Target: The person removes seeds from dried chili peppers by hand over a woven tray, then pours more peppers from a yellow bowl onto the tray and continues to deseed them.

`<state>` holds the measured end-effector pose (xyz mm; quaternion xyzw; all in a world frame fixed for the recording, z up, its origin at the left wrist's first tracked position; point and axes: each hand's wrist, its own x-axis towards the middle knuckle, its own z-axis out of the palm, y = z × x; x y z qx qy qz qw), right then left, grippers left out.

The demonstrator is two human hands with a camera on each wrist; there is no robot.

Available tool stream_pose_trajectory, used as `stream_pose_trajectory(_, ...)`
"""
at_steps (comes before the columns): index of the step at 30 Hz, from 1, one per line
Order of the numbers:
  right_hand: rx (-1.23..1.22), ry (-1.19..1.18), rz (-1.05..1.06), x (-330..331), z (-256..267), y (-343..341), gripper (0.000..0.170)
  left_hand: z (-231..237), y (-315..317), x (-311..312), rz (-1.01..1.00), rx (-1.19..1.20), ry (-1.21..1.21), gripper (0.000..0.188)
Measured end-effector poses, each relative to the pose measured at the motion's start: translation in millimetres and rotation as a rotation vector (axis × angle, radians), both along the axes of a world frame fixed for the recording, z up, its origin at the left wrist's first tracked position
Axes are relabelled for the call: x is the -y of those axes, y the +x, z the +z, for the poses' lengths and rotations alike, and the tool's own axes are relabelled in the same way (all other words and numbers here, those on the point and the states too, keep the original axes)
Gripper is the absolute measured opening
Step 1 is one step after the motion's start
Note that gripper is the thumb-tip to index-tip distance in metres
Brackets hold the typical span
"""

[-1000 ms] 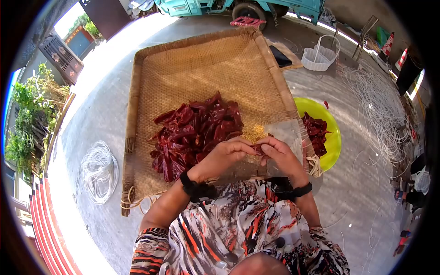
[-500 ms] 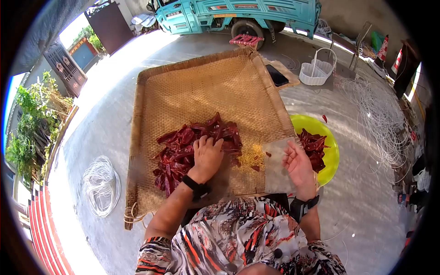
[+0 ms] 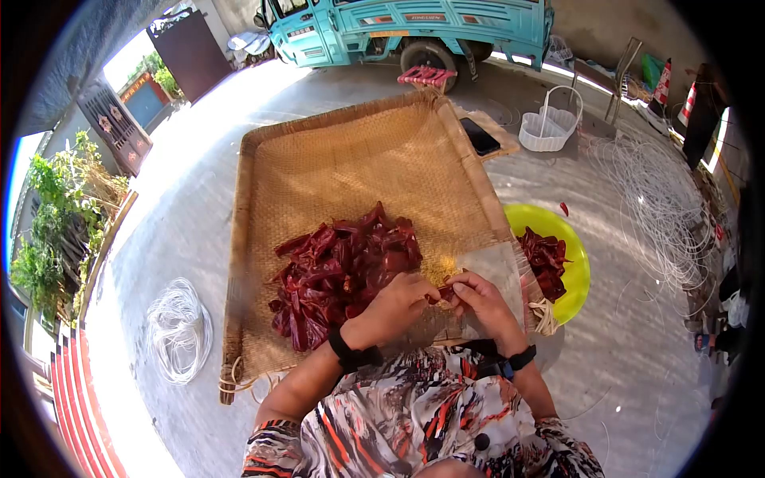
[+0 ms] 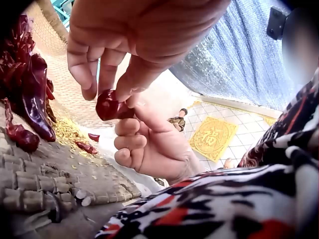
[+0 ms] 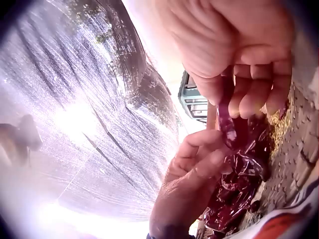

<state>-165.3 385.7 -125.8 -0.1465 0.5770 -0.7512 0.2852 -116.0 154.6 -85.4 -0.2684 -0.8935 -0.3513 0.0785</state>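
Both hands meet over the near right part of the woven tray [image 3: 351, 151]. The left hand [image 3: 394, 307] pinches one end of a dark red dried pepper [image 3: 446, 293]; the right hand [image 3: 488, 307] pinches its other end. In the left wrist view the pepper [image 4: 112, 105] shows between the fingertips of the left hand [image 4: 134, 40] and right hand [image 4: 159, 147]. The right wrist view has the pepper [image 5: 228, 127] between the left hand [image 5: 187, 184] and right hand [image 5: 239, 55]. A pile of red peppers [image 3: 339, 271] lies left of the hands, with yellow seeds [image 3: 437, 267] beside it.
A yellow-green basin [image 3: 578, 267] holding peppers stands right of the tray. Around are a white basket [image 3: 548, 127], a phone [image 3: 480, 137], a coil of white cord [image 3: 179, 331], loose cord [image 3: 657, 207] and a turquoise vehicle [image 3: 438, 28].
From half a second ago, the left hand has left the pile and moved right with a pepper. The right hand, then held apart with its palm up, has come left and pinches it too.
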Motion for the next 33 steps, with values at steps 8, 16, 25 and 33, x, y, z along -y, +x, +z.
stream_pose_trajectory(8, 0.132, -0.308, -0.626, -40.9, 16.0, -19.7, 0.028, -28.5, -31.8, 39.0, 0.507, -0.250, -0.236, 0.042)
stream_pose_trajectory(16, 0.150, -0.181, -0.352, -30.2, -1.6, -13.6, 0.031, 3.8, -24.3, 30.5, 0.485, -0.102, -0.209, 0.029)
stream_pose_trajectory(25, -0.168, 0.165, 0.011, 7.2, 5.4, 9.5, 0.028, 7.3, -5.1, -6.4, 0.191, 0.133, 0.194, 0.021)
stream_pose_trajectory(33, 0.104, -0.286, -0.555, -29.3, 10.8, -12.7, 0.030, -18.9, -31.7, 1.6, 0.372, -0.100, -0.166, 0.034)
